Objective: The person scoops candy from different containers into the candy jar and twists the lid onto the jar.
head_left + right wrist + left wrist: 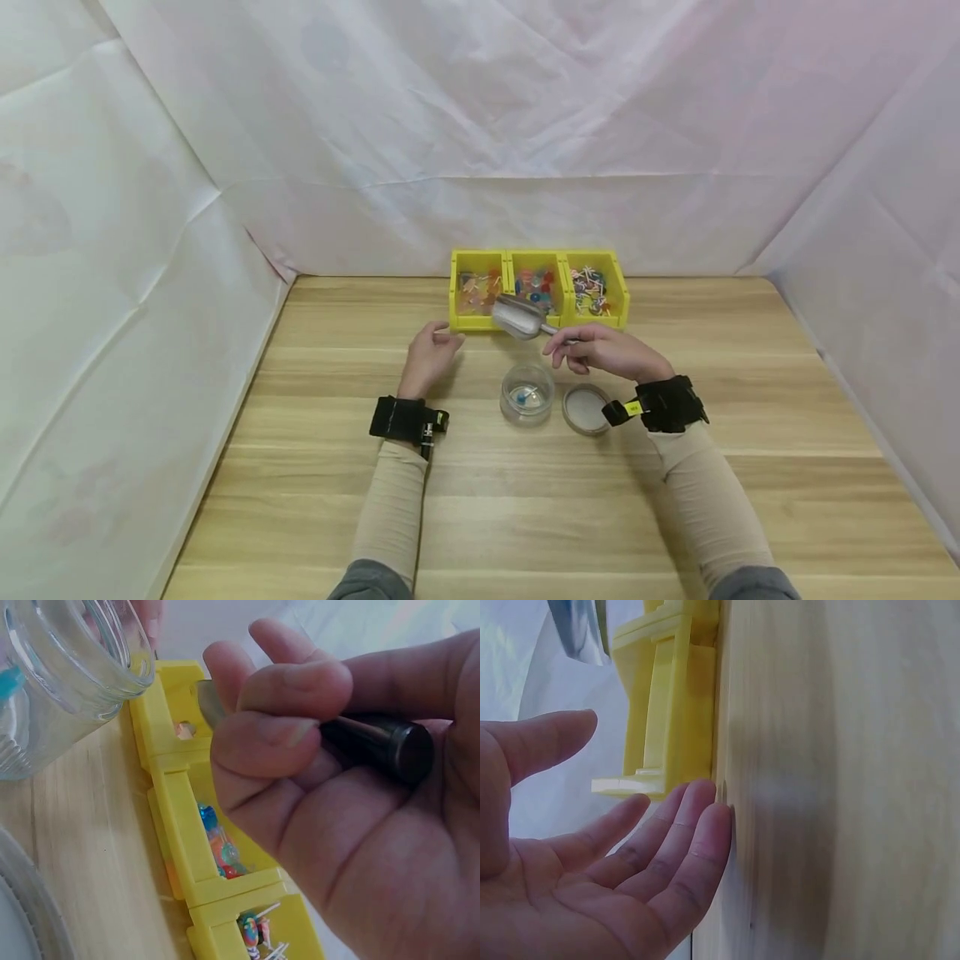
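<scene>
My right hand (592,348) pinches the black handle (375,739) of a metal scoop (517,318) between thumb and fingers, holding it in the air. The scoop's bowl hangs over the front edge of the yellow three-compartment bin (538,288), just above and behind an open glass jar (527,394) that holds a few small pieces. My left hand (431,354) lies relaxed with straight fingers, its fingertips (705,825) touching the wooden table (840,780) beside the bin's left end (664,712). It holds nothing.
The jar's round lid (586,409) lies on the table just right of the jar, under my right wrist. The bin's compartments hold orange pieces, coloured round pieces and striped sticks. White cloth walls enclose the table on three sides.
</scene>
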Tool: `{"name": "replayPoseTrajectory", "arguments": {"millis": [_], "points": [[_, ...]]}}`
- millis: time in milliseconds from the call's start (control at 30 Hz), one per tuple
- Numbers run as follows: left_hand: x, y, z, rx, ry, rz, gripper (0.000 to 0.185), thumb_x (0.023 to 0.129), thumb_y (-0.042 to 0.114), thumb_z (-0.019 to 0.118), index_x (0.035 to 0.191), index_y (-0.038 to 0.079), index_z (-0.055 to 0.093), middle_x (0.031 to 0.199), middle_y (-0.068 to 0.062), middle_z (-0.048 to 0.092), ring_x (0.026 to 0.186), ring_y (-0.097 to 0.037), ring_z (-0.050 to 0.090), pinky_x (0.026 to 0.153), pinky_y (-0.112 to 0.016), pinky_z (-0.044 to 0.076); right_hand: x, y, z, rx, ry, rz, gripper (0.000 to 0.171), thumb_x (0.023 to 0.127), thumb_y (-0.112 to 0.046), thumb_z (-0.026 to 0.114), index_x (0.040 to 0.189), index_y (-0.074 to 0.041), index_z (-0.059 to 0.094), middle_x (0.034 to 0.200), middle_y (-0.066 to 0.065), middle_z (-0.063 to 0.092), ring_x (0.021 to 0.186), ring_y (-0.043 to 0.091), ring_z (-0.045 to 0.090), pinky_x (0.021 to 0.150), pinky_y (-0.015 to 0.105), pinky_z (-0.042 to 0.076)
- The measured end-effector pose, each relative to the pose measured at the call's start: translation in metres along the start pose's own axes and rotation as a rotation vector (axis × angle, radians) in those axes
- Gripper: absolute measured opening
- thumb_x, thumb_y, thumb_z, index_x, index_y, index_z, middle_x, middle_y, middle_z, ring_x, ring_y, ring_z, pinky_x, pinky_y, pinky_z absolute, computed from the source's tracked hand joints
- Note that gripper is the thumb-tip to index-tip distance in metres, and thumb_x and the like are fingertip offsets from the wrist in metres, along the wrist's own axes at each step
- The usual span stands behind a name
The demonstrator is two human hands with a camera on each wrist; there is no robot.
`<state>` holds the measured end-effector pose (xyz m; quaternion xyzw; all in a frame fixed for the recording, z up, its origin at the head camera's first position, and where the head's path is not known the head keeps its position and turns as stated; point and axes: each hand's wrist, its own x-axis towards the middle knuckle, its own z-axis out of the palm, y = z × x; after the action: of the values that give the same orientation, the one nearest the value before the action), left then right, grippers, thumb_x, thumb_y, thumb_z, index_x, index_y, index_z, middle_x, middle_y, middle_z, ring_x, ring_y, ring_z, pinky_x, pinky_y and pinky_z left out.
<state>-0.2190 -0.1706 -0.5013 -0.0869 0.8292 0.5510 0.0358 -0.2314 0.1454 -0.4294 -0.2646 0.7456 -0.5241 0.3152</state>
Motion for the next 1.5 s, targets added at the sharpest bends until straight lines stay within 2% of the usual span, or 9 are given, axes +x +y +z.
{"name": "replayPoseTrajectory", "arguments": {"millis": [233,500,633,767,933,1033,1167,1333,1500], "points": [[0.006,-0.001,0.002,-0.013,-0.007,-0.021,0.054,0.096,0.037,0.062,0.141,0.009,0.049,0.124,-0.015,0.065,0.114,-0.031,0.062,0.093,-0.046,0.051,0.011,-0.005,0.002,-0.032,-0.012,0.032,0.032,0.106,-0.010,0.036,0.124,-0.005,0.062,0.112,0.033,0.057,0.072,0.024,0.045,0.070,0.032,0.042],[0.012,0.000,0.001,-0.009,0.008,-0.028,0.053,0.096,0.038,0.062,0.139,0.009,0.051,0.125,-0.016,0.064,0.115,-0.033,0.060,0.096,-0.047,0.049,0.026,-0.011,0.000,-0.097,-0.017,0.047,0.034,0.106,-0.009,0.035,0.123,-0.009,0.064,0.110,0.028,0.061,0.071,0.024,0.044,0.068,0.033,0.041],[0.013,0.001,0.002,0.002,0.008,-0.024,0.053,0.096,0.037,0.062,0.140,0.008,0.051,0.126,-0.017,0.063,0.117,-0.033,0.059,0.098,-0.048,0.048,0.029,-0.014,0.001,-0.129,-0.013,0.060,0.034,0.106,-0.010,0.035,0.125,-0.012,0.063,0.112,0.026,0.062,0.073,0.025,0.045,0.070,0.038,0.041],[0.014,0.002,0.002,0.001,0.003,-0.027,0.053,0.097,0.036,0.062,0.140,0.008,0.050,0.127,-0.017,0.062,0.119,-0.034,0.058,0.100,-0.049,0.047,0.034,-0.016,0.001,-0.118,-0.012,0.074,0.032,0.107,-0.013,0.037,0.126,-0.010,0.062,0.112,0.027,0.061,0.074,0.027,0.045,0.073,0.044,0.040],[0.013,0.004,0.000,0.033,-0.017,-0.051,0.057,0.097,0.040,0.060,0.139,0.003,0.052,0.132,-0.018,0.060,0.123,-0.034,0.056,0.102,-0.049,0.046,0.041,-0.015,0.003,-0.100,-0.017,0.080,0.032,0.107,-0.013,0.036,0.127,-0.009,0.061,0.112,0.027,0.061,0.073,0.026,0.044,0.071,0.044,0.040],[0.009,0.008,-0.003,0.067,-0.040,-0.078,0.056,0.097,0.042,0.059,0.135,0.000,0.056,0.132,-0.019,0.061,0.123,-0.035,0.056,0.102,-0.049,0.046,0.045,-0.014,0.006,-0.101,-0.017,0.079,0.032,0.107,-0.012,0.037,0.128,-0.009,0.060,0.111,0.025,0.062,0.072,0.025,0.044,0.071,0.045,0.039],[0.002,0.014,-0.006,0.087,-0.082,-0.092,0.051,0.097,0.043,0.058,0.127,0.002,0.064,0.125,-0.017,0.064,0.114,-0.033,0.060,0.095,-0.047,0.049,0.049,-0.014,0.011,-0.108,-0.012,0.084,0.031,0.106,-0.013,0.038,0.129,-0.012,0.060,0.109,0.023,0.063,0.071,0.024,0.043,0.071,0.047,0.038],[-0.004,0.021,-0.004,0.069,-0.157,-0.037,0.046,0.097,0.044,0.060,0.120,0.005,0.069,0.112,-0.013,0.069,0.100,-0.028,0.064,0.082,-0.040,0.052,0.054,-0.017,0.017,-0.121,-0.032,0.097,0.035,0.108,-0.015,0.033,0.133,-0.017,0.057,0.113,0.021,0.063,0.071,0.024,0.043,0.069,0.043,0.037],[-0.007,0.027,0.002,0.040,-0.228,0.029,0.045,0.098,0.042,0.058,0.118,0.004,0.070,0.110,-0.014,0.071,0.101,-0.030,0.065,0.082,-0.040,0.052,0.061,-0.020,0.022,-0.151,-0.054,0.102,0.033,0.108,-0.018,0.036,0.134,-0.022,0.056,0.115,0.020,0.063,0.070,0.028,0.042,0.069,0.040,0.038]]}}
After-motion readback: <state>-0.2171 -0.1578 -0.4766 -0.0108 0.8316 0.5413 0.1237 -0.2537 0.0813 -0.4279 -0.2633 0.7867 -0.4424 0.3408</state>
